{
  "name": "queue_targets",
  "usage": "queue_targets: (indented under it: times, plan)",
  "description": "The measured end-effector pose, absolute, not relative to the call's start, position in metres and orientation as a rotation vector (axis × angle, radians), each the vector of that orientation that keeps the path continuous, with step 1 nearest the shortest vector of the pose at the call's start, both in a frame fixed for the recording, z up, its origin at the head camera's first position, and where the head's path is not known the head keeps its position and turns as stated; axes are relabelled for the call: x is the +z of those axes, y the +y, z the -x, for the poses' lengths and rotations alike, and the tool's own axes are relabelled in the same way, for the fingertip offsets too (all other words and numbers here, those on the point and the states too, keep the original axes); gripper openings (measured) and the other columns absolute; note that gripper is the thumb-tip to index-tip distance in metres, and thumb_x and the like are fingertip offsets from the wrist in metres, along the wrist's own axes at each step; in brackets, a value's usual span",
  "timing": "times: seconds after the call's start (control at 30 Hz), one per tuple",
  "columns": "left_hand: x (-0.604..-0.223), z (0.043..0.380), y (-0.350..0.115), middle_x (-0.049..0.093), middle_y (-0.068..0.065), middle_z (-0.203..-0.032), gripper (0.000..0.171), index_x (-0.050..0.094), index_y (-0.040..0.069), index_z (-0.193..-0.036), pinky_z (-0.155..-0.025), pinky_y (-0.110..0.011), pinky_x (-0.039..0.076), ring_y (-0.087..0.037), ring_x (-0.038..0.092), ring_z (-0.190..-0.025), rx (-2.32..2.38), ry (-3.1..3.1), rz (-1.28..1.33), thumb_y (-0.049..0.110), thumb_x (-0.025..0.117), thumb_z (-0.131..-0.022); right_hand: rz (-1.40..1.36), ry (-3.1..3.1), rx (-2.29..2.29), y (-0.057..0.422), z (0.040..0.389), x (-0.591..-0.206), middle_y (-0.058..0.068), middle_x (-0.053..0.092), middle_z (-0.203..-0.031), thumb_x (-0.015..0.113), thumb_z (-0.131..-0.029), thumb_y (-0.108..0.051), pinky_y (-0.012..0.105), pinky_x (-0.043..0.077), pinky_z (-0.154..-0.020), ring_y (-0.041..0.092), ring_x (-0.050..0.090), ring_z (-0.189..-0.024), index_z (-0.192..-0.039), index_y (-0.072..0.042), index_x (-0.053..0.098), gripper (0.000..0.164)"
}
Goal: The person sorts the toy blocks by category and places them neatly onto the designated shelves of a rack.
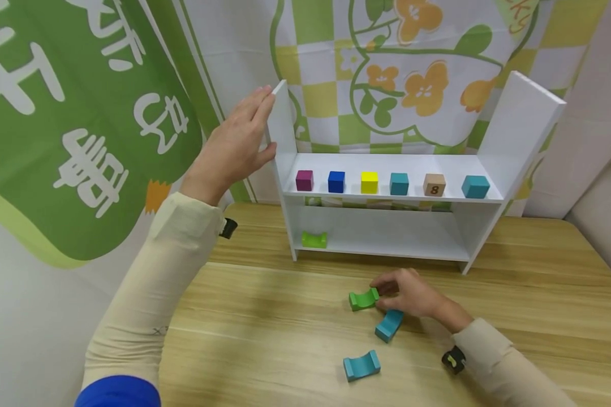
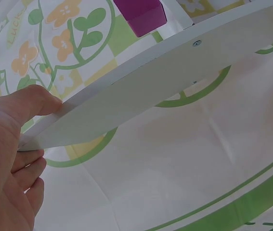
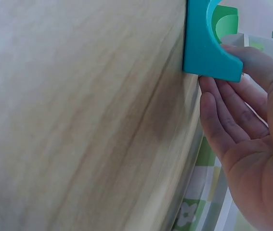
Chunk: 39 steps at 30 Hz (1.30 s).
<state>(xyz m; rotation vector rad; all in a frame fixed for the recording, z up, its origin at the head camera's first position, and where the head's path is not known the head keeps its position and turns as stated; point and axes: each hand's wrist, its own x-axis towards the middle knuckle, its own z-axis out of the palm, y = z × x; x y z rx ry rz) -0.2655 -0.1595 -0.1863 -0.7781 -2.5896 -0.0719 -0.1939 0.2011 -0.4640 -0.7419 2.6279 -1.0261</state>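
A white two-tier shelf (image 1: 377, 226) stands on the table. My left hand (image 1: 239, 141) holds its left side panel (image 2: 126, 91) near the top, thumb on one face and fingers on the other in the left wrist view. On the table, my right hand (image 1: 409, 291) pinches the right end of a green block with a curved hollow (image 1: 362, 299). A teal hollowed block (image 1: 388, 326) lies close by and partly hides the green block in the right wrist view. Another teal hollowed block (image 1: 361, 366) is nearer the front. One light green hollowed block (image 1: 314, 240) rests on the lower shelf, at left.
Along the upper shelf is a row of cubes: purple (image 1: 304, 181), blue (image 1: 336, 182), yellow (image 1: 369, 182), teal (image 1: 399, 184), wooden with an 8 (image 1: 434, 185), and teal at the right end (image 1: 475, 186). A patterned cloth (image 1: 321, 102) hangs behind the shelf.
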Motion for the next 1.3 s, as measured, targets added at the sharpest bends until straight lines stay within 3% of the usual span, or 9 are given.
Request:
queue_targets:
  times: [0.73, 1.3]
  plan:
    - [-0.186, 0.266, -0.159, 0.015, -0.015, -0.178, 0.081, 0.016, -0.001, -0.168, -0.138, -0.044, 0.017, -0.033, 0.016, -0.166, -0.073, -2.591, 0.780, 0.018, 0.063, -0.104, 0.771, 2.715, -1.094, 0.198, 0.210, -0.445, 0.007, 0.080, -0.114, 0.085, -0.089, -0.016, 0.034, 0.068, -0.087, 0.020, 0.078, -0.101, -0.118, -0.008, 0.078, 0.031]
    - [-0.185, 0.266, -0.159, 0.015, -0.016, -0.178, 0.080, 0.017, -0.002, -0.167, -0.137, -0.045, 0.017, -0.033, 0.017, -0.166, -0.069, -2.592, 0.780, 0.017, 0.062, -0.104, 0.627, 2.825, -1.168, 0.190, 0.227, -0.417, 0.013, 0.080, -0.116, 0.083, -0.092, -0.021, 0.042, 0.068, -0.089, 0.025, 0.078, -0.102, -0.124, -0.005, 0.077, 0.036]
